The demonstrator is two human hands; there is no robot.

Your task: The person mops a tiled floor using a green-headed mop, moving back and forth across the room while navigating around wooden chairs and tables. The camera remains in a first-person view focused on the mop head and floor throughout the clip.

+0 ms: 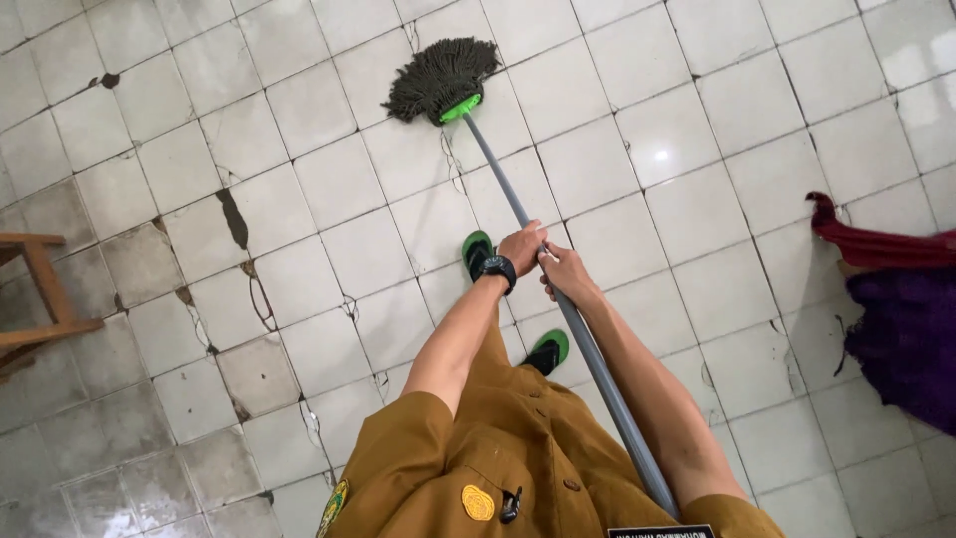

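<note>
I hold a mop with a long grey handle that runs from my chest down to the floor. My left hand, with a black watch on the wrist, grips the handle higher along the shaft. My right hand grips it just below. The dark stringy mop head, on a green socket, rests on the white tiled floor ahead of me. My feet in green and black sandals stand under my hands.
Cracked, stained tiles run along the left side. A wooden stool or bench leg stands at the left edge. Red and purple cloth lies at the right edge.
</note>
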